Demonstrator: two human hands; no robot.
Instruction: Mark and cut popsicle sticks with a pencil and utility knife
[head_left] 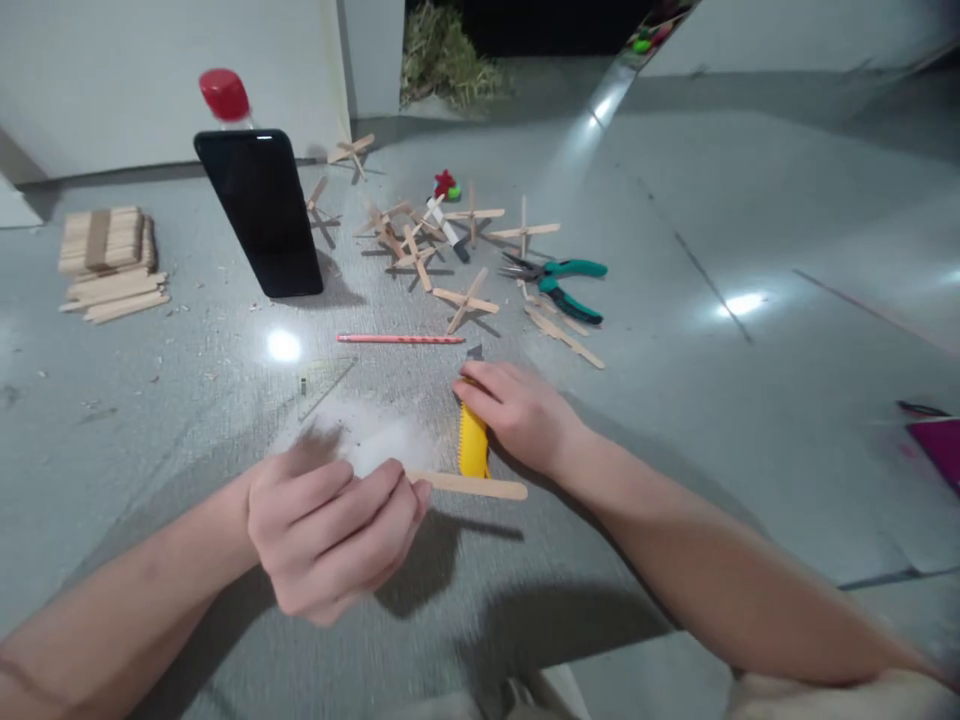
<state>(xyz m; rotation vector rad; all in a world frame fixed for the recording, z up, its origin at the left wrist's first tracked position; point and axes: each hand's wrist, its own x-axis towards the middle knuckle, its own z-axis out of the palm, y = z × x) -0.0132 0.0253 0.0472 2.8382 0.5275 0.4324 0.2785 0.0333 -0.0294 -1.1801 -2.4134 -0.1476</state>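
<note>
My left hand is closed, pinching a wooden craft stick between thumb and fingers. The stick is raised off the floor and points right; its left end is hidden in the hand. Fingers of my right hand curl over a yellow utility knife, whose grey blade tip points away from me. Beyond the hands lies a red pencil. A see-through set square rests near a white patch on the floor.
Several crossed-stick pieces lie farther off, beside green-handled pliers and a white-and-dark marker-like object. A black phone leans against a red-capped bottle. Stacked craft sticks sit at left; cut sticks lie below the pliers.
</note>
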